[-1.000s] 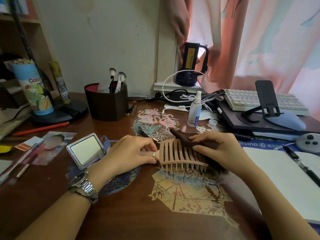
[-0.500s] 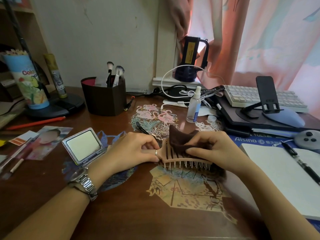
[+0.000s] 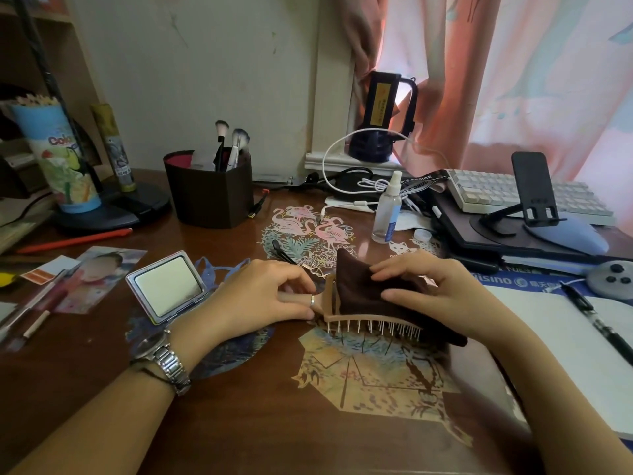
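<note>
hairbrush (image 3: 346, 317): pink, vented, bristles down | brown cloth (image 3: 363, 289) covers back

Your cloth (image 3: 363, 291) is matt brown fabric, soft and slightly fuzzy; your brush (image 3: 329, 299) is smooth beige plastic. The desk (image 3: 257, 423) is dark varnished wood, glossy. Your watch band (image 3: 171, 366) is polished metal, and the mirror frame (image 3: 131, 282) shines likewise.

A pale pink vented hairbrush (image 3: 346, 317) is held on edge between the hands, bristles pointed downward, its handle gripped in the left hand (image 3: 270, 296); a dark brown cloth (image 3: 359, 289) is draped over its back, pinched there by the right hand (image 3: 435, 289).
</note>
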`<action>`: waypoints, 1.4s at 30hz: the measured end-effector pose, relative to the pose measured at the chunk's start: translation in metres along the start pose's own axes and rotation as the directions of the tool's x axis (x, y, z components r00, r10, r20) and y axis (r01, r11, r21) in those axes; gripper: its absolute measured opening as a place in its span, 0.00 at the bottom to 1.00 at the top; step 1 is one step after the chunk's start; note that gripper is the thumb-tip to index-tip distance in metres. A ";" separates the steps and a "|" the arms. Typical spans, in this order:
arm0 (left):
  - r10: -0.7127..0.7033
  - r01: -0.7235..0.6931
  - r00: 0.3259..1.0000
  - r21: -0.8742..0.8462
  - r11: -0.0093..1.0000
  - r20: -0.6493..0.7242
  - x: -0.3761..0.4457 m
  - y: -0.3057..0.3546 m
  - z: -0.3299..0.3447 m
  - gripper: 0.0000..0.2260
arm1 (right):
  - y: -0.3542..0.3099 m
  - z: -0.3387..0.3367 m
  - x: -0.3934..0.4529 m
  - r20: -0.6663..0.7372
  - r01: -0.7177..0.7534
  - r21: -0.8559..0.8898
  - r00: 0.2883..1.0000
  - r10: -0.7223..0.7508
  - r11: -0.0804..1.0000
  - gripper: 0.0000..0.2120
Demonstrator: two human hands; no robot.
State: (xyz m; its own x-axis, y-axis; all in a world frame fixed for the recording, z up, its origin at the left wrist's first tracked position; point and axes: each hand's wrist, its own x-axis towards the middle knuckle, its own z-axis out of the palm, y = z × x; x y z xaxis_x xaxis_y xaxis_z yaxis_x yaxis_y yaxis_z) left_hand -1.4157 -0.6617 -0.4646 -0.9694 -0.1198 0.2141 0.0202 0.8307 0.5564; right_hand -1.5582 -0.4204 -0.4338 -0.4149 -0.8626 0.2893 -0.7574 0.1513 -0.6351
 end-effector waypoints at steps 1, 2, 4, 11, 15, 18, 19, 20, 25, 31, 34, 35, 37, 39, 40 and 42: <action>-0.006 0.006 1.000 -0.016 1.000 -0.009 0.000 -0.001 -0.001 0.12 | 0.002 0.001 0.000 0.017 0.003 -0.034 1.000 -0.003 0.999 0.12; -0.010 0.010 1.000 -0.030 1.000 -0.015 0.000 -0.003 -0.002 0.11 | 0.002 0.001 0.001 0.031 0.008 -0.064 1.000 -0.006 0.998 0.12; -0.012 0.012 1.000 -0.053 0.999 -0.014 0.000 -0.004 -0.002 0.10 | 0.004 0.005 0.002 0.046 0.027 -0.112 0.999 -0.022 0.993 0.11; -0.015 0.013 1.000 -0.110 0.994 -0.018 0.001 -0.002 0.001 0.09 | 0.005 0.019 0.005 0.054 0.021 -0.114 0.998 -0.015 0.993 0.12; -0.012 0.010 1.000 -0.134 0.991 -0.013 0.001 0.001 0.002 0.09 | -0.002 0.027 0.009 0.081 0.036 -0.125 0.996 -0.026 0.992 0.13; -0.012 0.011 1.000 -0.131 0.991 -0.013 0.001 0.000 0.002 0.09 | -0.007 0.030 0.011 0.110 0.053 -0.174 0.993 -0.034 0.983 0.14; -0.013 0.012 1.000 -0.133 0.991 -0.011 0.001 0.000 0.002 0.09 | -0.007 0.030 0.011 0.117 0.059 -0.188 0.992 -0.037 0.980 0.15; -0.013 0.012 1.000 -0.134 0.991 -0.008 0.001 0.000 0.002 0.09 | -0.007 0.029 0.011 0.125 0.060 -0.194 0.992 -0.036 0.979 0.16; -0.009 0.011 1.000 -0.132 0.991 0.012 0.000 0.003 0.001 0.08 | -0.006 0.023 0.009 0.169 0.033 -0.207 0.986 0.002 0.978 0.15; -0.023 0.025 1.000 -0.134 0.991 0.018 0.000 0.001 0.000 0.10 | -0.001 0.004 0.001 0.194 -0.027 -0.137 0.980 0.053 0.990 0.14; -0.028 0.030 1.000 -0.152 0.988 0.012 0.001 -0.001 -0.001 0.10 | 0.002 -0.003 -0.003 0.179 -0.044 -0.094 0.982 0.061 0.995 0.15; -0.028 0.029 1.000 -0.153 0.988 0.008 0.001 -0.001 -0.002 0.10 | 0.003 -0.003 -0.004 0.177 -0.041 -0.094 0.982 0.057 0.995 0.15; -0.035 0.034 0.999 -0.158 0.987 -0.002 0.001 -0.001 -0.002 0.09 | 0.004 0.000 -0.003 0.169 -0.033 -0.107 0.984 0.051 0.994 0.14; -0.043 0.042 0.999 -0.167 0.985 -0.005 0.001 -0.001 -0.002 0.09 | 0.003 0.006 -0.002 0.162 -0.028 -0.126 0.986 0.048 0.992 0.14; -0.046 0.045 0.999 -0.168 0.985 -0.005 0.001 -0.001 -0.002 0.09 | 0.002 0.009 -0.001 0.164 -0.018 -0.142 0.986 0.042 0.990 0.14; -0.055 0.053 0.998 -0.161 0.985 -0.006 0.001 -0.001 -0.001 0.09 | -0.001 0.014 0.001 0.174 0.010 -0.186 0.984 0.023 0.982 0.14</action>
State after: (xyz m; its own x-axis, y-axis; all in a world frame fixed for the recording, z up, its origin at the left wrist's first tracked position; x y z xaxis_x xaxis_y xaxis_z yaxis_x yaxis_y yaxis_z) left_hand -1.4166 -0.6631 -0.4636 -0.9675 -0.1688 0.1883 0.0077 0.7246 0.6891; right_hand -1.5508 -0.4280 -0.4432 -0.3382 -0.9298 0.1453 -0.8420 0.2300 -0.4879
